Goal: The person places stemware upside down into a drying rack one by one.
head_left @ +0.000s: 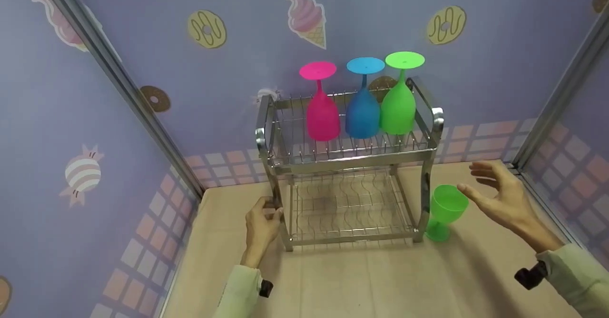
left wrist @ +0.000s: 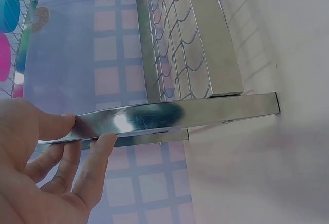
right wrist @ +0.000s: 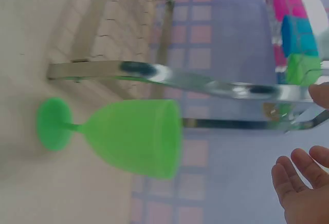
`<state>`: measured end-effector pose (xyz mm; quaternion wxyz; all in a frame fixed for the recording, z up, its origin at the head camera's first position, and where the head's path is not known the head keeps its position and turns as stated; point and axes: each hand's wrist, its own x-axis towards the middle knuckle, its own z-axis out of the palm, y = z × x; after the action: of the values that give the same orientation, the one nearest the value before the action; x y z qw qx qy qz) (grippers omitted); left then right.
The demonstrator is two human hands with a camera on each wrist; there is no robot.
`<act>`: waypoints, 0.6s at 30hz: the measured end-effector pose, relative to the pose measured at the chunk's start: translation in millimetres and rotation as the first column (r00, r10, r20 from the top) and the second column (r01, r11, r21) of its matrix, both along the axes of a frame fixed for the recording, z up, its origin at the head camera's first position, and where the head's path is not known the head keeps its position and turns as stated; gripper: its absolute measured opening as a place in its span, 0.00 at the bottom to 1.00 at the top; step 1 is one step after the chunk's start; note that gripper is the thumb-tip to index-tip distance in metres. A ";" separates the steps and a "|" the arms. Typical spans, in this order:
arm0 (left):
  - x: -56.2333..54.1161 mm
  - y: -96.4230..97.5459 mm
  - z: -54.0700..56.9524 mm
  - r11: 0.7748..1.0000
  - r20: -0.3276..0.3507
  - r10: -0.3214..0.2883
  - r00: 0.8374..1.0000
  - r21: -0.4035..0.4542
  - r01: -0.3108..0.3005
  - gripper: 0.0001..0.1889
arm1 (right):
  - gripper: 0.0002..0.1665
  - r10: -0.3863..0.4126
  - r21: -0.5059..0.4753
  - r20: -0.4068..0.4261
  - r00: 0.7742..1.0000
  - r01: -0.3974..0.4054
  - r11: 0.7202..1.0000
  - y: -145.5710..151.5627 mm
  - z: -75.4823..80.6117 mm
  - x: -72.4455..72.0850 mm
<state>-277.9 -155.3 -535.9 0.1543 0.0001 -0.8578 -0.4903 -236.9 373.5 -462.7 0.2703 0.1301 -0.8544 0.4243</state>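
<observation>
A two-tier metal dish rack (head_left: 354,163) stands by the back wall. My left hand (head_left: 260,230) pinches its left front post (left wrist: 154,117), with the thumb on one side and fingertips on the other in the left wrist view. Upside down on the top shelf are a pink goblet (head_left: 323,118), a blue goblet (head_left: 363,115) and a green goblet (head_left: 398,111). Another green goblet (right wrist: 128,136) stands upright on the table, just right of the rack. Near its rim, my right hand (head_left: 506,201) hovers with spread fingers, apart from it and holding nothing.
The lower shelf (head_left: 349,237) has wavy wires. Patterned wall panels (head_left: 247,32) enclose the back and both sides, with metal corner posts (head_left: 128,84) at left and right. The pale table (head_left: 342,284) extends in front of the rack.
</observation>
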 end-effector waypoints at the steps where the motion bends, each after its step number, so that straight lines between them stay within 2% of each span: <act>1: 0.3 -0.1 -0.1 1.000 0.000 0.000 1.000 -0.001 0.000 0.15 | 0.36 -0.015 -0.003 0.032 0.999 0.015 1.000 3.3 -9.6 1.0; 7: 1.0 -1.1 0.5 1.000 0.000 -0.007 1.000 0.007 0.007 0.14 | 0.50 -0.092 -0.022 0.191 0.977 0.098 0.995 12.4 -58.6 5.0; 13: -0.3 -1.0 1.9 1.000 0.000 -0.002 1.000 0.011 0.002 0.15 | 0.59 -0.099 -0.109 0.286 0.953 0.135 0.985 8.0 -99.9 2.0; 18: 0.0 -0.2 0.1 1.000 0.013 0.001 1.000 0.007 -0.001 0.15 | 0.65 -0.077 -0.149 0.358 0.931 0.138 0.979 0.8 -127.7 -0.1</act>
<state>-277.9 -155.5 -535.8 0.1489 0.0044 -0.8571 -0.4932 -237.0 374.3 -590.4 0.1470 -0.0185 -0.8549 0.4973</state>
